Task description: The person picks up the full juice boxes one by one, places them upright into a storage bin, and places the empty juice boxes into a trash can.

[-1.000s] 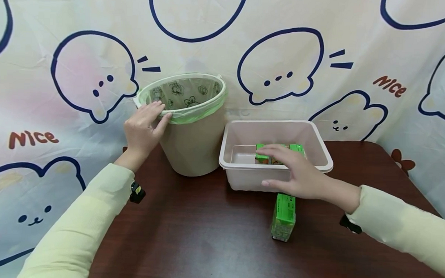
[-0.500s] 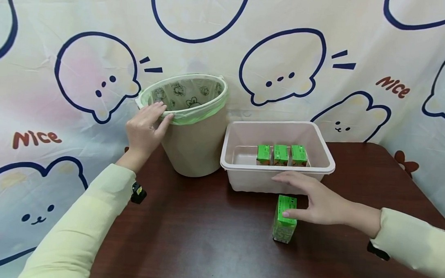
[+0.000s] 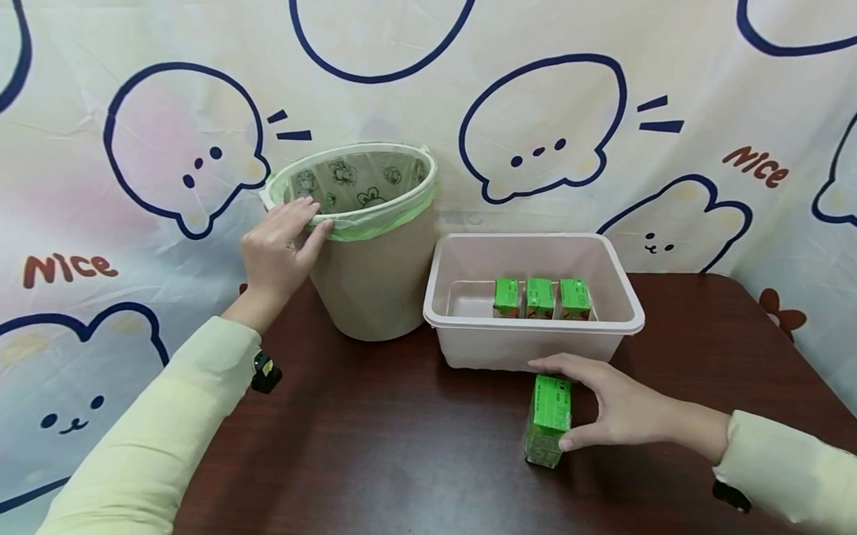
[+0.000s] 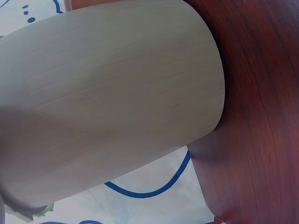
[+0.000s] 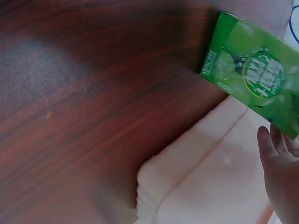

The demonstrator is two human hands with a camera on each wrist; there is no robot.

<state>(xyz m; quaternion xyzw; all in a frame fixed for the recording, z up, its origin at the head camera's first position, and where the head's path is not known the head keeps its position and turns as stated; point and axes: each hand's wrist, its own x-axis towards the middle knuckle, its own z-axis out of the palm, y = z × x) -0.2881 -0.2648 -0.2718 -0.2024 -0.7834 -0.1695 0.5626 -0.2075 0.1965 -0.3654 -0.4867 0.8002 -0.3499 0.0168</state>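
In the head view my left hand [image 3: 276, 246] holds the near-left rim of a beige trash can [image 3: 374, 289], fingers over the edge and thumb outside against the light green bag [image 3: 373, 225]. The left wrist view is filled mostly by the can's side [image 4: 112, 93]. My right hand [image 3: 622, 404] is around a green carton [image 3: 551, 406] standing on the table, thumb at its near right edge, fingers at its far side, a gap left before the palm. Fingertips [image 5: 264, 135] show right by the carton's printed side [image 5: 252, 70] in the right wrist view.
A pale plastic bin [image 3: 525, 346] stands behind the carton, right of the trash can. Three small green cartons [image 3: 539, 296] sit inside it in a row. The dark brown table [image 3: 393, 471] ends at a curtain [image 3: 377, 108] with cartoon outlines.
My right hand has drawn back from over the pale bin, moved right, then lowered until its thumb and fingers straddle the green carton. The left hand stays on the trash can rim.
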